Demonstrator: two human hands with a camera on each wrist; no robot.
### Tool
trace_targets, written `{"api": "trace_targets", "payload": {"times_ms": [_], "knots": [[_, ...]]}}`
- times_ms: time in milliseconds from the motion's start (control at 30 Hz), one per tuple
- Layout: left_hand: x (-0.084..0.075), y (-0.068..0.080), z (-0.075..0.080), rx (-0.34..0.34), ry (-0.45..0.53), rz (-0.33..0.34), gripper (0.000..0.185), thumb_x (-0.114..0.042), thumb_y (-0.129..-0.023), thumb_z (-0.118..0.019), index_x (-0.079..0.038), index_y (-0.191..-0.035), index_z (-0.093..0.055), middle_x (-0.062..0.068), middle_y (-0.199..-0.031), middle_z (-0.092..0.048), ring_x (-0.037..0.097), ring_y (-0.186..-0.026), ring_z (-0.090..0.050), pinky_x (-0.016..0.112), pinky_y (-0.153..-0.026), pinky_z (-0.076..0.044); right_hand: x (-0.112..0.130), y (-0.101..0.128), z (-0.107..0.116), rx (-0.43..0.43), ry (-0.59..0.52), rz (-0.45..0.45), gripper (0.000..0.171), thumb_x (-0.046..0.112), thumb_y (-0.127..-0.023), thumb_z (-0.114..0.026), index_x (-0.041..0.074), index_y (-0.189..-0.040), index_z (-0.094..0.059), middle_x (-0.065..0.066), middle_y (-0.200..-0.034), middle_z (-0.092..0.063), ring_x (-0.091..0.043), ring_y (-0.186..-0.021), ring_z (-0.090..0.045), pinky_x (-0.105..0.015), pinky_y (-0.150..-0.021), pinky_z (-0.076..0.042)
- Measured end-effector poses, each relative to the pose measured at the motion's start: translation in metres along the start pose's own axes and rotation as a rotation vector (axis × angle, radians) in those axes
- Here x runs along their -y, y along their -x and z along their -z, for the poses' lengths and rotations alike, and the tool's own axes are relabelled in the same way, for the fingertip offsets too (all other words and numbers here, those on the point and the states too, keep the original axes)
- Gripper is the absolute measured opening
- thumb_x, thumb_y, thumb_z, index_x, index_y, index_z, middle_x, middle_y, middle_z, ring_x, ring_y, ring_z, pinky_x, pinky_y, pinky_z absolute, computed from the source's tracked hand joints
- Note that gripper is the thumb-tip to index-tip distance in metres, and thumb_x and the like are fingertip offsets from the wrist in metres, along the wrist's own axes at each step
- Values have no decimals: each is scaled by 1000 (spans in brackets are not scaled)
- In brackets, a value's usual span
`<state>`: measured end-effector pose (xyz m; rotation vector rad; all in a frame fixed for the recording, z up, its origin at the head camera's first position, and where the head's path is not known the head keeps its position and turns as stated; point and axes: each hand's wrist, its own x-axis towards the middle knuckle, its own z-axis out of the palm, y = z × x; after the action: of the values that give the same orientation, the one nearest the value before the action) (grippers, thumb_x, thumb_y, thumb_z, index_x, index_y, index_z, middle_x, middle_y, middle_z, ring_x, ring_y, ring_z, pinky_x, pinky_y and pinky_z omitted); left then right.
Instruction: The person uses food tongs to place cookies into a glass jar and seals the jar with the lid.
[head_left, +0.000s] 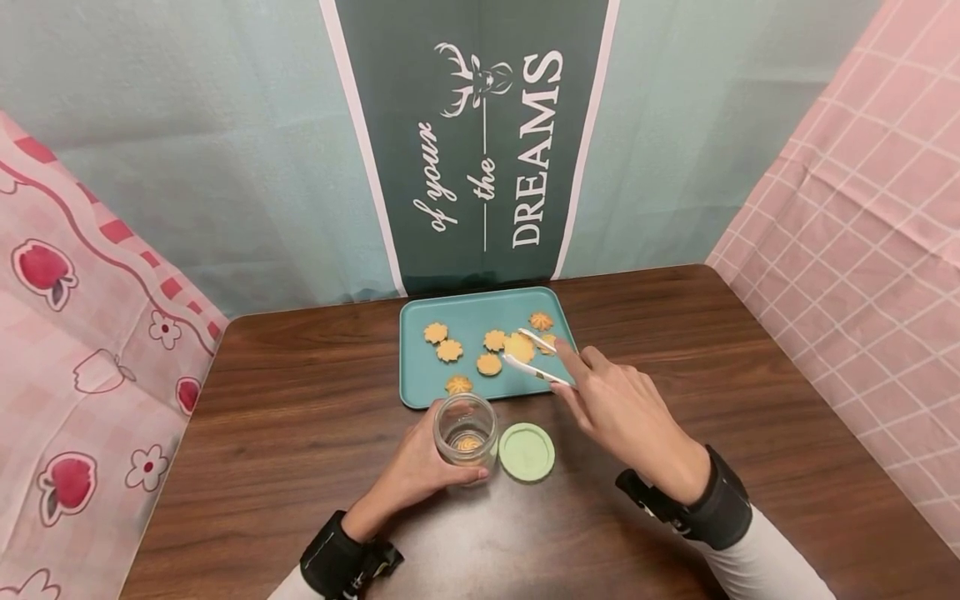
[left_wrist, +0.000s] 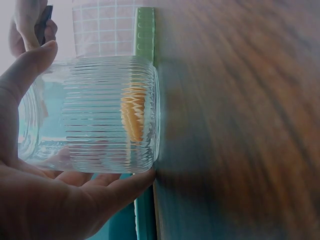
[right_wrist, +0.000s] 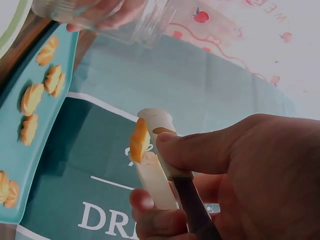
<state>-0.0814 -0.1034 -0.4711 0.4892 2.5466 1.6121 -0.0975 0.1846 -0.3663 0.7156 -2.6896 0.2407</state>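
My left hand [head_left: 420, 467] holds a ribbed clear glass jar [left_wrist: 95, 115] upright on the table, its mouth uncovered. One cookie [left_wrist: 133, 112] lies at the jar's bottom. With my right hand [head_left: 630, 412] I grip white-tipped tongs [head_left: 538, 370] over the teal tray [head_left: 418, 375]. Between the tong tips is a golden, ridged cookie [right_wrist: 139, 141], held above the tray. In the right wrist view the thumb presses one arm of the tongs, and the fingers curl round the other. Several more cookies [head_left: 450, 350] are scattered on the tray.
A round light green lid [head_left: 527, 452] lies on the table just right of the jar. The brown wooden table [head_left: 300, 400] meets a printed curtain [head_left: 480, 167] at the back. Patterned cloths hang on the left and right sides.
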Motion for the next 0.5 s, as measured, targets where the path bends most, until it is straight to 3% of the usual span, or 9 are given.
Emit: {"api": "trace_targets", "payload": {"times_ms": [500], "knots": [[0,-1,0,3,5,11,89,-30,-67,-102,-17,-141,-55,4,-132,-70,26,-119,-67,49,-103,-51,13,6,9,-33,-33,74,55,24,-96,-79,7,-144,-59,-6,-85,-57,-11,-51,-38,-26,-44,-31]]}}
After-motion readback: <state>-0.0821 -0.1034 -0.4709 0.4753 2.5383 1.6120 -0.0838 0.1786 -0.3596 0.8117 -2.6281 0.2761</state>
